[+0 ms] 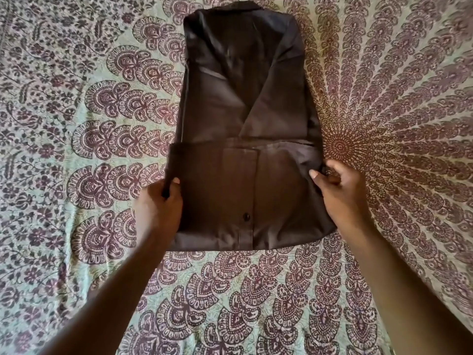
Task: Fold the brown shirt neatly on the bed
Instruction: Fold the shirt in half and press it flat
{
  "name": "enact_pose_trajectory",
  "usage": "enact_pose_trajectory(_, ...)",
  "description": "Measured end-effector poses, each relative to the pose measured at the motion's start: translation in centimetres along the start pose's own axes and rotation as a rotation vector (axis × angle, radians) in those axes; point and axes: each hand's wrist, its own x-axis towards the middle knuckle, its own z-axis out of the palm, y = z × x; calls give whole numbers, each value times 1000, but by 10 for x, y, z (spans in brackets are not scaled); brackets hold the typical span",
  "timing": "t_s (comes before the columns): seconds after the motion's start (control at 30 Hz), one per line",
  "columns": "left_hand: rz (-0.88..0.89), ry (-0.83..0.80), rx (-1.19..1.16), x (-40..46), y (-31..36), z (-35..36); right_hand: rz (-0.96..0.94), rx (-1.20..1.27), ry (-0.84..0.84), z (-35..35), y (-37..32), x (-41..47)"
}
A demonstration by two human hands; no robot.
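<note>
The brown shirt [243, 111] lies lengthwise in the middle of the bed, collar at the far end, sleeves folded inward across its back. Its lower part is folded up toward me, so the button placket with one dark button faces up. My left hand [160, 203] pinches the left edge of that folded-up part, thumb on top. My right hand [337, 193] grips the right edge, fingers curled round the cloth. Both hands sit level with each other on either side of the fold.
The bed is covered with a pale green spread [76, 124] printed with maroon paisley and a mandala centred at the right [340, 146]. The spread lies flat all around the shirt.
</note>
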Motion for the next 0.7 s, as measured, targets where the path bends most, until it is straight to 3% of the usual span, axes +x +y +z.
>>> enact_pose_trajectory(0.13,107,96,137,-4,1,6,-91,-129,66,1,-6,6)
enact_pose_trajectory(0.37,39,174,271,-11,17,9,-297,-361,146,-6,-13,22)
enact_pose_trajectory(0.47,321,376,332,-21,28,-3,-604,-584,301,6,-18,-11)
enact_pose_trajectory(0.53,644,300,340,-18,25,-1,-763,-574,151,26,-21,-38)
enact_pose_trajectory(0.6,845,112,476,-11,13,12,-816,-610,-121,50,-20,-60)
enact_pose_trajectory(0.7,756,-46,556,3,-8,29,-716,-817,-342,63,-7,-61)
